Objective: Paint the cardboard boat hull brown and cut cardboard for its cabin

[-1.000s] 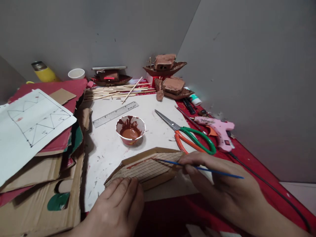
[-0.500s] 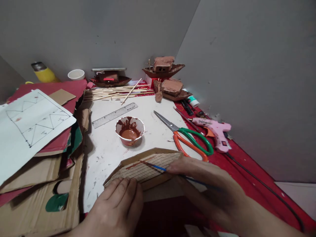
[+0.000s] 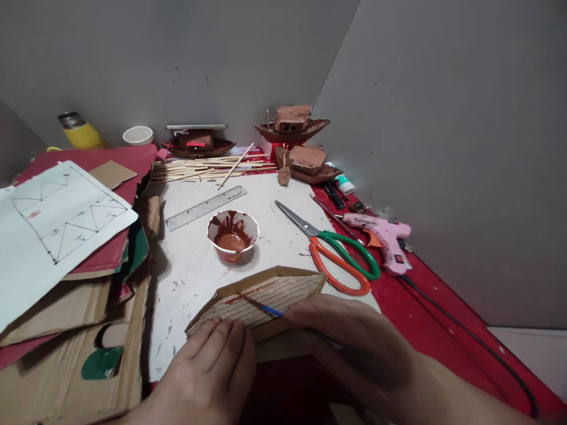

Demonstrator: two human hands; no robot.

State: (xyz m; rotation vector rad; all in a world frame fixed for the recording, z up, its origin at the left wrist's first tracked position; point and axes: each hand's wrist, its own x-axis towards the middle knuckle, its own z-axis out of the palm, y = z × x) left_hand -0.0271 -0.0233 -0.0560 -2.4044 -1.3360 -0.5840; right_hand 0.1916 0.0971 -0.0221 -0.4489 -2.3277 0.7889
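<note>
A boat-shaped cardboard piece (image 3: 283,289) with a ridged inner floor lies at the near edge of the white board. My left hand (image 3: 217,360) is closed on its near left rim, fingertips over the edge, thumb hidden. Between the fingers of my right hand (image 3: 341,336) is a thin blue paintbrush (image 3: 271,310), its tip touching the ridged floor beside a reddish-brown streak of paint. Just beyond the piece stands a paper cup (image 3: 233,236) with brown paint inside and smeared on its wall.
Scissors (image 3: 328,248) and a pink glue gun (image 3: 385,236) lie right, a ruler (image 3: 206,208) behind the cup. Wooden sticks (image 3: 199,168) and brown model boats (image 3: 292,121) are at the back. Stacked cardboard (image 3: 75,295) with a drawn sheet (image 3: 66,212) fills the left.
My right hand and the brush have moved left, the tip sliding along the ridged floor. The paint streak looks longer. My left hand stays in place.
</note>
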